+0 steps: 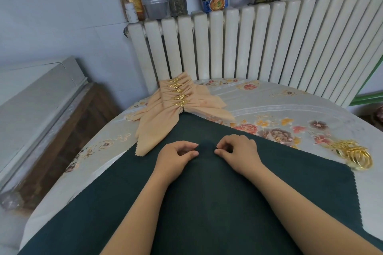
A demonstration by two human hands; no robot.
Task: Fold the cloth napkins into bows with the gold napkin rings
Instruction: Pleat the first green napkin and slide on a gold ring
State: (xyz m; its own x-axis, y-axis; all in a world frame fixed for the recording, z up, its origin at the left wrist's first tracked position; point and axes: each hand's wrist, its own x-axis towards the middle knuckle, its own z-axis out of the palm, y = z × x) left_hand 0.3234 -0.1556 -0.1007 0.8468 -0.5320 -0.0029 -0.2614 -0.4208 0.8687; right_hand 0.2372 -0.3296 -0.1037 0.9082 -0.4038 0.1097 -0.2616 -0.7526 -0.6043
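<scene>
A dark green cloth napkin [207,192] lies spread flat over the table in front of me. My left hand [176,158] and my right hand [238,151] rest on its middle, a small gap apart, and each pinches the green fabric between thumb and curled fingers. Several peach napkins [165,116], folded into bows and each cinched by a gold ring [180,103], lie stacked at the far left. A heap of loose gold napkin rings [356,154] sits on the table at the right, just past the green napkin's corner.
The round table wears a floral tablecloth [279,109]. A white radiator [248,43] stands right behind it, its top crowded with jars, a noodle cup and boxes. A wooden bench [62,130] with a grey board stands at the left.
</scene>
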